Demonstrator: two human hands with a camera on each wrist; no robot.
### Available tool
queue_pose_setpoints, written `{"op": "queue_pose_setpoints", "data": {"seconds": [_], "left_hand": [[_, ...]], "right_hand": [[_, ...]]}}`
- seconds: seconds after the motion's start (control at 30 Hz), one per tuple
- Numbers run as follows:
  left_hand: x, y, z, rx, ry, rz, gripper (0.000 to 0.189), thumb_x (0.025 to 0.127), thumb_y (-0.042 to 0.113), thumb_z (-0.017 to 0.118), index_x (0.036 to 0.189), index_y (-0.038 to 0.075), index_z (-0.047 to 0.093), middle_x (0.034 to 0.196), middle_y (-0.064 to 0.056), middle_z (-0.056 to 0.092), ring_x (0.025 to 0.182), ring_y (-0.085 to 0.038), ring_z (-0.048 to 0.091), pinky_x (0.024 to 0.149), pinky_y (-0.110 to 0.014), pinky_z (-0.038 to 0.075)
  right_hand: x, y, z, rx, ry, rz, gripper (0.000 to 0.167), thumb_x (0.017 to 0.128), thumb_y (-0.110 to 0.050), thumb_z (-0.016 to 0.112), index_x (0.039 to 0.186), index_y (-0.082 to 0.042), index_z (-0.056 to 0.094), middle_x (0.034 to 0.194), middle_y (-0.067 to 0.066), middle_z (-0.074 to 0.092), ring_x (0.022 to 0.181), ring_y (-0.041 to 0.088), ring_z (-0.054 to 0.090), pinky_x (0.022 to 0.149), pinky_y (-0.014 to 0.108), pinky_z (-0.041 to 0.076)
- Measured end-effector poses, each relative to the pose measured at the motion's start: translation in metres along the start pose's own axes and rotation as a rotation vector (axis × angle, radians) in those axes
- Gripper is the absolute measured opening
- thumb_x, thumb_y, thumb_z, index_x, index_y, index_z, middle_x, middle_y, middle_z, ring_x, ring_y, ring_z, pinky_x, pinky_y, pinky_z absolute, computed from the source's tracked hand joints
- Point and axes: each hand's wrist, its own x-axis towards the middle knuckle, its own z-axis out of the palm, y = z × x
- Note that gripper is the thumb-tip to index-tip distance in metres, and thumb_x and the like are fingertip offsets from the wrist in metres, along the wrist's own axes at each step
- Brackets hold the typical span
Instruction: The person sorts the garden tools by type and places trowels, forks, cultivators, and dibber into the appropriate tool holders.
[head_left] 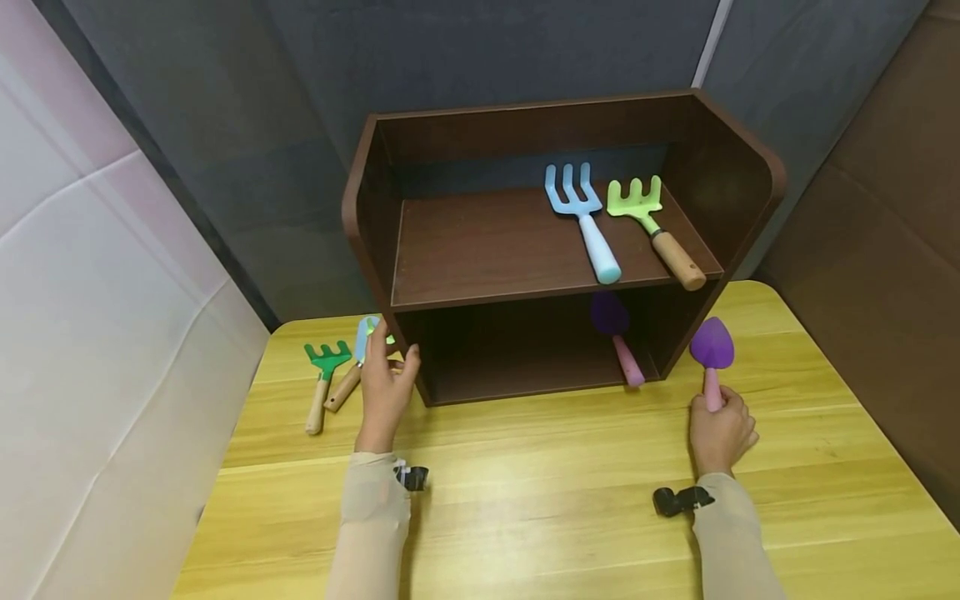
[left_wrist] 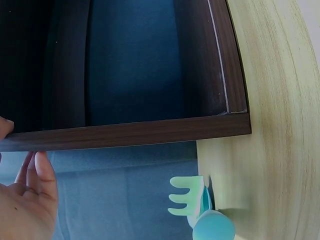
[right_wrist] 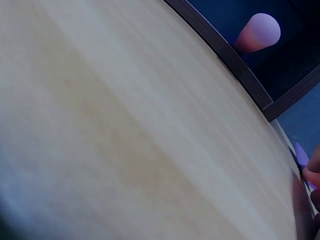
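My left hand (head_left: pixel 386 396) grips the left side panel of a dark brown two-tier shelf (head_left: pixel 472 254); in the left wrist view the thumb lies on one face of the panel (left_wrist: pixel 125 136) and the fingers on the other. On the table to the right of the shelf, my right hand (head_left: pixel 722 435) holds a small trowel (head_left: pixel 712 343) with a purple blade by its pink handle. A matching trowel (head_left: pixel 628 362) lies in the lower compartment, its handle end at the front edge. In the right wrist view, the right hand shows only at the edge.
A light blue hand fork (head_left: pixel 588 225) and a light green rake (head_left: pixel 660 233) with a wooden handle lie on the upper tier. Left of the shelf, a green rake (head_left: pixel 326 375) and a wooden-handled tool (head_left: pixel 345 387) lie on the table, partly behind my left hand. Walls enclose the table.
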Motion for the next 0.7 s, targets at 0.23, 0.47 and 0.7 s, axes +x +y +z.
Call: {"op": "queue_pose_setpoints", "data": {"seconds": [0.23,0.47,0.7], "left_hand": [[-0.0009,-0.0023,0.0003,-0.006,0.005,0.008,0.056,0.091,0.009,0.060,0.144,0.010,0.040,0.127,-0.020,0.051,0.102,-0.036,0.063,0.068,-0.011,0.044],[-0.0030,-0.0025,-0.0003,0.000,0.008,0.016,0.057,0.091,0.009,0.060,0.144,0.011,0.040,0.127,-0.019,0.052,0.101,-0.036,0.063,0.067,-0.011,0.043],[0.0003,-0.0015,-0.0004,0.005,0.006,0.025,0.057,0.091,0.009,0.060,0.144,0.011,0.040,0.126,-0.020,0.052,0.100,-0.036,0.063,0.067,-0.018,0.047]], "right_hand": [[-0.0026,0.0013,0.0002,0.054,0.033,0.007,0.047,0.089,-0.028,0.053,0.127,-0.001,0.058,0.124,0.025,0.060,0.110,0.042,0.048,0.094,0.049,0.028],[-0.0052,0.0040,-0.0003,0.100,0.061,-0.010,0.045,0.090,-0.027,0.053,0.126,-0.001,0.059,0.122,0.027,0.059,0.111,0.043,0.048,0.097,0.050,0.028],[-0.0013,0.0011,-0.0038,0.151,0.074,0.001,0.044,0.090,-0.026,0.054,0.126,-0.002,0.059,0.122,0.026,0.058,0.115,0.042,0.047,0.100,0.050,0.027]]}}
